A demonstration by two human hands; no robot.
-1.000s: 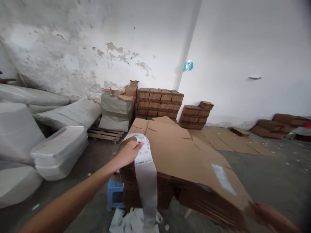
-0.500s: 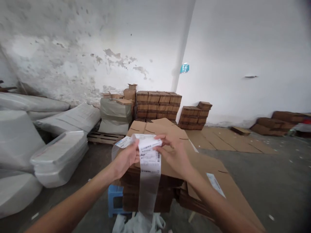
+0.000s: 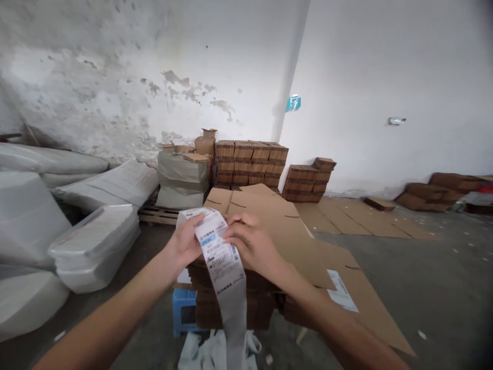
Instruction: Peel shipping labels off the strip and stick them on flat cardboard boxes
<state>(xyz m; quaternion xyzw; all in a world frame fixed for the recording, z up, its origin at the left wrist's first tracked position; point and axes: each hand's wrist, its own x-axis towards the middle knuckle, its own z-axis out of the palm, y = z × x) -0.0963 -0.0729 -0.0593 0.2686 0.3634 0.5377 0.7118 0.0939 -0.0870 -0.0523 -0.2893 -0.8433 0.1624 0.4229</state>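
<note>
A long strip of printed shipping labels [image 3: 224, 263] runs over my hands and hangs down in front of the cardboard stack. My left hand [image 3: 187, 239] is closed on the strip's left edge, thumb on top. At the strip's right edge, the bent fingers of my right hand [image 3: 252, 241] pinch it. Beneath and behind both hands lies a stack of flat cardboard boxes [image 3: 269, 213]. Another cardboard sheet [image 3: 370, 313] to the right carries a white label [image 3: 342, 291]. Below, the strip passes over a pale plastic bag [image 3: 206, 352].
A blue stool [image 3: 183, 308] stands under the stack's left side. White wrapped bundles [image 3: 94, 246] fill the left floor. Bundled boxes [image 3: 250, 162] and a smaller pile [image 3: 308, 182] stand by the wall. Flat cardboard [image 3: 339, 218] covers floor at the back right.
The label strip has turned and now slants down from my left hand, showing more print. My left hand has shifted left and my right hand slightly left and down.
</note>
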